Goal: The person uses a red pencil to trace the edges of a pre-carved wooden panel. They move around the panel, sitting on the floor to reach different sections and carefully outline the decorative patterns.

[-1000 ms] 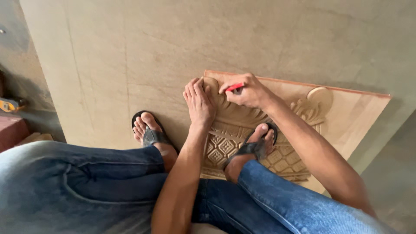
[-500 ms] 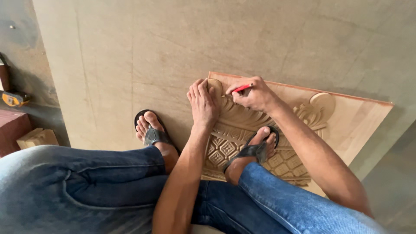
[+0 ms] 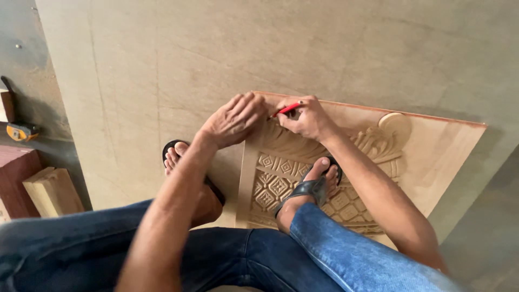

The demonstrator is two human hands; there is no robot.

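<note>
Since a moment ago both hands have edged along the top rim of the carved panel (image 3: pixel 432 146). The right hand (image 3: pixel 305 116) pinches a red pencil (image 3: pixel 286 109), tip on the panel's upper left corner; the left hand (image 3: pixel 235 119) lies flat and open just beside it. The pale wooden panel, cut with diamond lattice, rests on a large smooth board (image 3: pixel 162 81) on the floor. Wood blocks (image 3: pixel 51 190) sit well left of the panel.
</note>
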